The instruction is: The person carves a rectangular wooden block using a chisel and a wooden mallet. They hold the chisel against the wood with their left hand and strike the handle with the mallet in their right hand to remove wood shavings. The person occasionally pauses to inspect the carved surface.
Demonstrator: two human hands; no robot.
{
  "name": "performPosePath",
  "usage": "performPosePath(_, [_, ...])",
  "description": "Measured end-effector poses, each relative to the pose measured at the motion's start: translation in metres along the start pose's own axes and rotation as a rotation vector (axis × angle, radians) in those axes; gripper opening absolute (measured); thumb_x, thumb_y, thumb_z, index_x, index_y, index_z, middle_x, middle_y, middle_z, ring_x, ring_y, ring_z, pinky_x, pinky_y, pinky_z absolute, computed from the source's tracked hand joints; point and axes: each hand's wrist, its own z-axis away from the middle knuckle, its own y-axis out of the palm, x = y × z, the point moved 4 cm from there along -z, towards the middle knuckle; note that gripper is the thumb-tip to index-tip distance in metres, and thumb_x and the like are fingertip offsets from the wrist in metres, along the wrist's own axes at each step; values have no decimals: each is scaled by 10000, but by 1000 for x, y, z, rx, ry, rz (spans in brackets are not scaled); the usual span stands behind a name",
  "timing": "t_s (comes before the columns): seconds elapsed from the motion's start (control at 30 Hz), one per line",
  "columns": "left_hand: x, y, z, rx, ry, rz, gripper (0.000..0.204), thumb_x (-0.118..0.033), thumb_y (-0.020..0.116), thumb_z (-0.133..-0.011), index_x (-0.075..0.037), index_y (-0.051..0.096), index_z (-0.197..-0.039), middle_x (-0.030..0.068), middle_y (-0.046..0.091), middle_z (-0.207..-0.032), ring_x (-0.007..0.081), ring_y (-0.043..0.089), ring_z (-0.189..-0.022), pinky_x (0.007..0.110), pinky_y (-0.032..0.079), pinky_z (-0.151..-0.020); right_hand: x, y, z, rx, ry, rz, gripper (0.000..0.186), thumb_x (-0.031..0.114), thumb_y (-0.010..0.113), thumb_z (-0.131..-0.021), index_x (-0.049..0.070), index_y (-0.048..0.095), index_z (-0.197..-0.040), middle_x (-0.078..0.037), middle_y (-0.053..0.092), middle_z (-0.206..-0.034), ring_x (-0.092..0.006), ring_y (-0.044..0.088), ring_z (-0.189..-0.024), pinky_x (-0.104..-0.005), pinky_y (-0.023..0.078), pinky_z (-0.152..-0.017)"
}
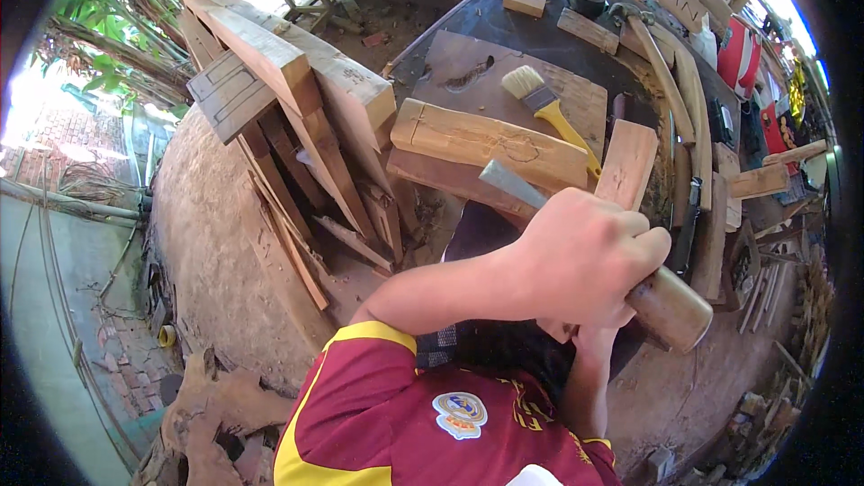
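Note:
My left hand (589, 256) is closed in a fist around a chisel (670, 310). Its grey metal blade points up and left, and its thick wooden handle sticks out at the lower right. Behind the fist stands a light wooden piece (628, 162), its upper end showing above my knuckles. My right hand (594, 335) is below the left one and mostly covered by it, so its fingers cannot be made out. Just beyond the blade, a squared wooden block (490, 144) lies on the bench, with a yellow-handled paintbrush (549, 108) behind it.
A dark bench top (477, 22) carries a tape measure (585, 0), a small wood block (524, 2) and curved wooden strips (666, 72). Thick timber beams (297, 63) lean at the left. A gnarled wood stump (220, 414) is at the lower left.

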Motion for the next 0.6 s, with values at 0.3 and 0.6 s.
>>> performPosePath(0.3, [3,-18,38,73,-199,-6,274,-135,686,-472,-99,532,-697,50,534,-617,261,568,-555,354,447,-482,18,20,-11,-21,-190,251,465,189,513,-866,27,397,-1286,-110,496,-1223,-210,492,-1132,-369,395,-975])
performPosePath(0.6, [25,-33,63,95,-365,-96,242,-113,668,-495,-93,541,-700,75,535,-603,275,565,-558,355,448,-494,4,28,-32,17,-210,457,804,-3,673,-563,0,383,-1312,-106,517,-1205,-218,530,-1092,-335,431,-921])
